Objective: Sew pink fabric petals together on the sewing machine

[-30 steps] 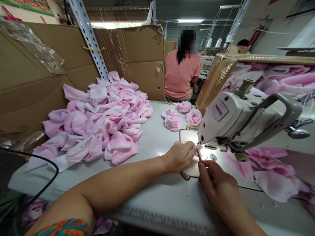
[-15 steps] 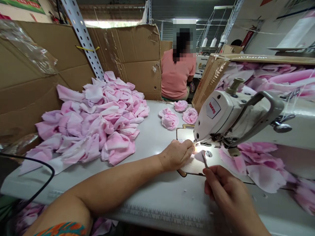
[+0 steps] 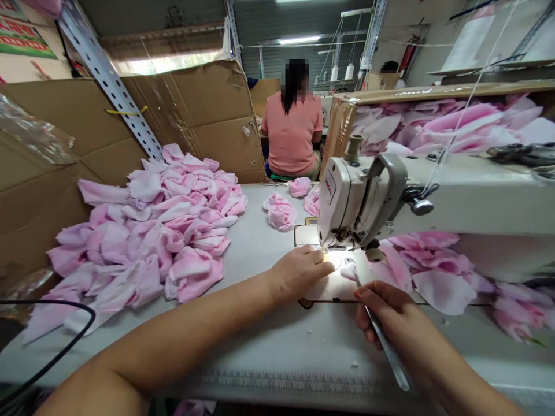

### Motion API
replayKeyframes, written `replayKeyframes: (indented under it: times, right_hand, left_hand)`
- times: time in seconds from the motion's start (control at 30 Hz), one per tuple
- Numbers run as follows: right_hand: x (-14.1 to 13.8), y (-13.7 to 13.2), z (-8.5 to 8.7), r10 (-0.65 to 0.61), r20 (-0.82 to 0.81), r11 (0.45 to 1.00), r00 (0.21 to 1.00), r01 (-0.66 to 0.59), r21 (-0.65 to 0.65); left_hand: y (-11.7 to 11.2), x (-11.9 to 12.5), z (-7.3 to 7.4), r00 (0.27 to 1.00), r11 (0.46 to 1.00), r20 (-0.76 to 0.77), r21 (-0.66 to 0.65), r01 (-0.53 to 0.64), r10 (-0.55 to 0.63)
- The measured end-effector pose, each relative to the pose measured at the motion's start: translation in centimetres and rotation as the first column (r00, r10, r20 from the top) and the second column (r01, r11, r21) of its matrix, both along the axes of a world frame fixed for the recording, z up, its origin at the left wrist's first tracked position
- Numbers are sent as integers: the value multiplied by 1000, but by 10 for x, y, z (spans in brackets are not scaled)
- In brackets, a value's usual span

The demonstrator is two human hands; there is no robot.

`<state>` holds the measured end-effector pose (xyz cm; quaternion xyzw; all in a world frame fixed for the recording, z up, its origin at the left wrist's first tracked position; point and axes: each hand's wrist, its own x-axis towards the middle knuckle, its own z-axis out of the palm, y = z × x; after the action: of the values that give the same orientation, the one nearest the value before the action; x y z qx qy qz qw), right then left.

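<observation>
I've got a light glowing high at the back, a bright gap to its left, a holed post against cardboard!

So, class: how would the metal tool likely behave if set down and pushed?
The tool would probably stay stiff, since it juts out straight from the right hand. Its shiny, smooth-looking surface suggests it may slide easily. It looks slim, so it's probably light.

Reads "baoteng" in red on the sewing machine, too blurred on the ruler before and the sign left of it.
</observation>
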<state>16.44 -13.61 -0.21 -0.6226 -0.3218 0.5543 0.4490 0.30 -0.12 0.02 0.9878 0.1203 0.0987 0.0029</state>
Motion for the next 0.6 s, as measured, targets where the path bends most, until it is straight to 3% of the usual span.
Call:
replayKeyframes:
  times: [0.1,0.23,0.37,0.6]
  right_hand:
    - [2,9,-2,0,-11,1000,1000,1,4]
    - [0,18,0,-4,-18,1000,1000,5,11]
    - [-3,24,1,7,-13,1000,1000,-7,15]
    - [-8,36,1,37,65,998,997,-40,41]
  left_hand:
    - [-1,2,7,988,997,-152,77,4,8]
    - [-1,3,12,975,996,-219,91,-13,33]
    - [2,-2,10,985,995,-173,98,-7,24]
    - [-1,-9,4,999,987,51,160,-16,8]
